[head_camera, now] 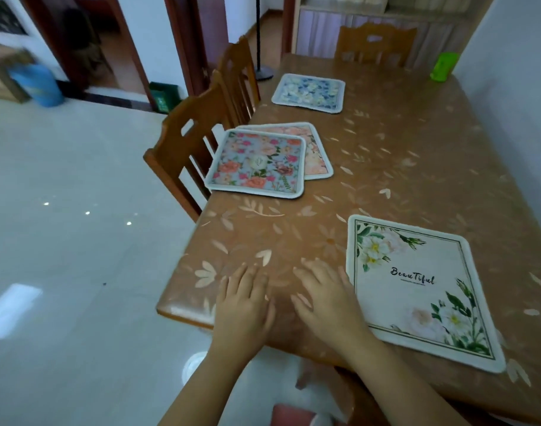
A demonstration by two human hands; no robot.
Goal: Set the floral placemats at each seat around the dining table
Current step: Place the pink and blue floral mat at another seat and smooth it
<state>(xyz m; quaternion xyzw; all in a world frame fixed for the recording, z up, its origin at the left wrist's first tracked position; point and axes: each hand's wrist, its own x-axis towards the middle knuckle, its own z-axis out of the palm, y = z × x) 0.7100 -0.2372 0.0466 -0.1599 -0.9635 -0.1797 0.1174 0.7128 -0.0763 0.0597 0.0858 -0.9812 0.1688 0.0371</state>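
Observation:
Several floral placemats lie on the brown leaf-patterned dining table (416, 155). A white mat reading "Beautiful" (416, 290) lies at the near end. A blue mat with pink and orange flowers (256, 163) overlaps a peach mat (315, 149) at the left edge by a chair. Farther along the same edge lies a blue and white mat (309, 93). My left hand (243, 305) and my right hand (327, 298) rest flat on the near table corner, fingers straight, holding nothing. My right hand lies just left of the white mat.
Two wooden chairs (198, 142) stand at the left side and one (375, 44) at the far end. A green cup (443, 66) stands at the far right of the table. A wall runs along the right. White tiled floor (63, 241) spreads to the left.

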